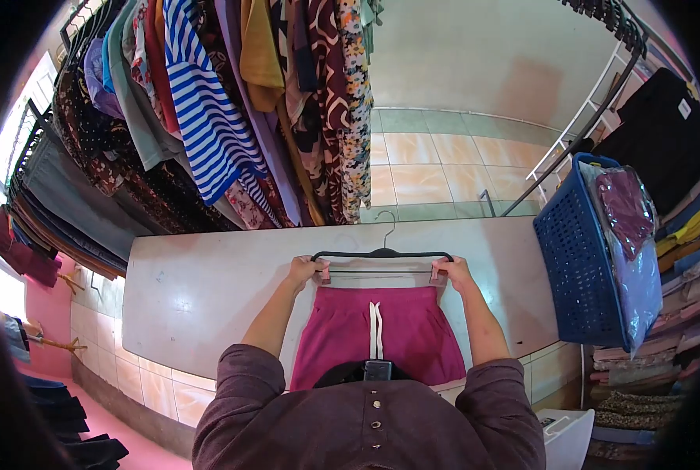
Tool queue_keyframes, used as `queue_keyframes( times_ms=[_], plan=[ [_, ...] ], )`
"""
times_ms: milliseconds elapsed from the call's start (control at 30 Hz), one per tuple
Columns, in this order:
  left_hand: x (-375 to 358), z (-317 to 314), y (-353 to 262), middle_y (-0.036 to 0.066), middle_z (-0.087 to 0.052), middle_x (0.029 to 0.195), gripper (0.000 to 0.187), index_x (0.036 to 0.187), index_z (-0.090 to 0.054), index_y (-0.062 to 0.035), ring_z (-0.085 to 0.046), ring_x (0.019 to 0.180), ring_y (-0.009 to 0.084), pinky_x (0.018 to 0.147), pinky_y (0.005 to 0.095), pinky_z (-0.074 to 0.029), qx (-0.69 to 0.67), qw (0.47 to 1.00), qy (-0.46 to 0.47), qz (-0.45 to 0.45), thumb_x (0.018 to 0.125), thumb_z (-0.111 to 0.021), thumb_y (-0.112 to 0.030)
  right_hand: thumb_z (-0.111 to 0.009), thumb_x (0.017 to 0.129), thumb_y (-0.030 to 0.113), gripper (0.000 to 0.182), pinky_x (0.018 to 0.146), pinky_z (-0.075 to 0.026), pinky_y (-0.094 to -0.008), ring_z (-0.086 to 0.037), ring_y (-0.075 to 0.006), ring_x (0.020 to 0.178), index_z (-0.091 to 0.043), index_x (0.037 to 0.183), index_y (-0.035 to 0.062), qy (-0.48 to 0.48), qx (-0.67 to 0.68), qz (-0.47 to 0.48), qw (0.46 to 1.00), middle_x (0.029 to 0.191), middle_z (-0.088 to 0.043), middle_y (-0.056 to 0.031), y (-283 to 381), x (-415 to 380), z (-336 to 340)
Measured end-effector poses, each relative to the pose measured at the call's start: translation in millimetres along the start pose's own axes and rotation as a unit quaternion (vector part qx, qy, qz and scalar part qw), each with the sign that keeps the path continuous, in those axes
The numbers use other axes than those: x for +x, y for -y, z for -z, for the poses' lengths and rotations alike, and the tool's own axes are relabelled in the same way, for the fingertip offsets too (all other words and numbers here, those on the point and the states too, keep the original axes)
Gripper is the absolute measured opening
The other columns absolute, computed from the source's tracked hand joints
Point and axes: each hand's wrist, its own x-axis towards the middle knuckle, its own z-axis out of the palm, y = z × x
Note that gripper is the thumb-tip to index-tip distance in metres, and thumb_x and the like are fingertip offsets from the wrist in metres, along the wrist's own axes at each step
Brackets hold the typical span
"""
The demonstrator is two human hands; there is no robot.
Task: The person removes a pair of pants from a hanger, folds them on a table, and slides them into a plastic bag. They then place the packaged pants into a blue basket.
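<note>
A black clip hanger (383, 253) with a metal hook and two pink clips lies on the white table, above a magenta drawstring garment. My left hand (303, 271) is closed on the hanger's left end, fingers at the left pink clip (325, 274). At the other end, my right hand (454, 272) pinches the hanger by the right pink clip (434, 276). The magenta garment (338, 329), shorts or a skirt, lies flat with its waistband just below the clips and white strings down its middle. My body hides part of its lower edge.
The white table (201, 298) spans the front. Hanging clothes (209, 117) crowd the far left side. A blue plastic basket (577, 251) with bagged garments (628, 211) stands at the table's right end. Stacked folded clothes (640, 376) are at the far right.
</note>
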Motion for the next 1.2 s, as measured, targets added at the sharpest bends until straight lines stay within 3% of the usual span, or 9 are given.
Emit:
queue_keyframes(
  times_ms=[167,267,400,467,567,700,833,967,1200],
  plan=[
    [4,14,-29,0.003,-0.066,0.083,0.02,0.085,-0.069,-0.0019,-0.059,0.074,0.0112,0.068,0.0277,-0.046,0.062,0.997,0.033,-0.039,0.074,-0.076,-0.017,-0.07,0.078,0.012,0.016,0.067,-0.048,-0.0281,-0.06,-0.0142,0.071,-0.063,0.089,0.002,0.034,-0.054,0.026,0.998,0.08,-0.063,-0.0039,-11,4,8],
    [8,16,-27,0.003,-0.065,0.09,0.033,0.104,-0.064,-0.0009,-0.059,0.083,0.0123,0.079,0.027,-0.046,-0.025,0.993,0.049,-0.108,0.076,-0.074,-0.017,-0.067,0.083,0.015,0.03,0.061,-0.044,-0.0259,-0.051,-0.0097,0.069,-0.058,0.11,0.0054,0.055,-0.079,0.121,0.988,0.086,-0.057,0.0008,-7,-2,9],
    [-6,8,-24,0.008,-0.065,0.093,0.061,0.127,-0.046,0.0012,-0.059,0.086,0.0142,0.081,0.0292,-0.046,-0.054,0.981,0.021,-0.187,0.078,-0.074,-0.02,-0.049,0.095,0.032,0.028,0.046,-0.027,-0.0213,-0.033,-0.004,0.052,-0.053,0.081,0.0075,0.068,0.027,0.078,0.994,0.063,-0.041,0.0045,47,-47,0],
    [-21,-6,-13,0.018,-0.053,0.12,0.082,0.137,-0.025,0.0035,-0.057,0.097,0.02,0.082,0.0325,-0.047,-0.013,0.977,-0.079,-0.2,0.079,-0.073,-0.03,-0.051,0.094,0.032,0.028,0.045,-0.028,-0.0209,-0.034,-0.003,0.052,-0.053,0.079,0.0086,0.038,0.016,0.144,0.989,0.061,-0.042,0.0057,78,-70,-1],
    [-49,-7,39,0.023,-0.048,0.125,0.07,0.134,-0.035,-0.0021,-0.053,0.105,0.0314,0.09,0.04,-0.044,0.199,0.915,-0.142,-0.322,0.079,-0.069,-0.03,-0.052,0.093,0.031,0.028,0.045,-0.028,-0.0203,-0.035,-0.0023,0.052,-0.053,0.077,0.0088,-0.063,-0.007,0.251,0.966,0.059,-0.042,0.0063,131,-105,-10],
    [-104,-17,66,0.02,-0.039,0.137,0.069,0.136,-0.036,-0.009,-0.036,0.127,0.0341,0.105,0.0475,-0.027,0.385,0.846,-0.081,-0.359,0.082,-0.059,-0.045,-0.05,0.094,0.028,0.029,0.046,-0.029,-0.0228,-0.037,-0.0042,0.052,-0.052,0.077,0.0058,-0.161,-0.084,0.405,0.896,0.058,-0.042,0.004,208,-141,-29],
    [-114,-17,72,0.014,-0.031,0.144,0.07,0.139,-0.035,-0.0156,-0.025,0.136,0.0291,0.111,0.0477,-0.014,0.493,0.811,-0.076,-0.308,0.083,-0.049,-0.057,-0.048,0.095,0.024,0.028,0.05,-0.037,-0.036,-0.05,-0.0236,0.052,-0.052,0.08,0.0005,-0.315,-0.272,0.586,0.695,0.059,-0.05,-0.0127,284,-160,-71],
    [-111,-16,76,0.013,-0.033,0.143,0.068,0.138,-0.037,-0.0181,-0.026,0.135,0.0293,0.11,0.0484,-0.015,0.459,0.822,-0.08,-0.327,0.083,-0.049,-0.057,-0.046,0.095,0.024,0.029,0.053,-0.041,-0.0394,-0.054,-0.037,0.058,-0.052,0.079,0.0005,-0.373,-0.298,0.654,0.587,0.063,-0.054,-0.0184,369,-176,-109],
    [-115,-12,68,0.014,-0.036,0.141,0.067,0.135,-0.041,-0.0142,-0.03,0.132,0.0302,0.107,0.05,-0.019,0.449,0.824,-0.078,-0.337,0.082,-0.054,-0.052,-0.047,0.094,0.027,0.033,0.059,-0.044,-0.041,-0.059,-0.0347,0.063,-0.055,0.079,-0.001,-0.382,-0.21,0.696,0.571,0.066,-0.059,-0.0183,485,-140,-168]
  ],
)
